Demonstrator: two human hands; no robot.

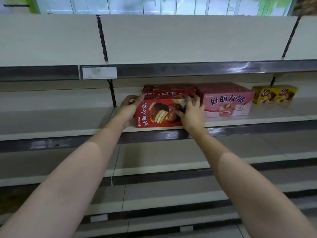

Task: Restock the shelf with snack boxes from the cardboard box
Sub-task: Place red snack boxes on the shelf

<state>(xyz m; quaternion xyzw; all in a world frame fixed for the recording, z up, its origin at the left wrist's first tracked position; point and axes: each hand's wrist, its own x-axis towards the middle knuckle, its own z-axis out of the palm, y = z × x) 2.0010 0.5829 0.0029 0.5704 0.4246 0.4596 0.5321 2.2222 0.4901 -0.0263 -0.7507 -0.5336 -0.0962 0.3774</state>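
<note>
A red snack box (159, 113) with a chocolate pie picture stands on its long side at the front of the second shelf (68, 133). My left hand (131, 103) grips its left end, fingers over the top corner. My right hand (191, 110) grips its right end, fingers spread across the front and top. More red boxes (169, 91) stand directly behind it. The cardboard box is out of view.
Pink snack boxes (226, 102) sit right beside the red ones, and a yellow box (274, 94) stands farther right. A top shelf rail (188, 69) with a price tag holder overhangs. Bare shelves run below and to the left.
</note>
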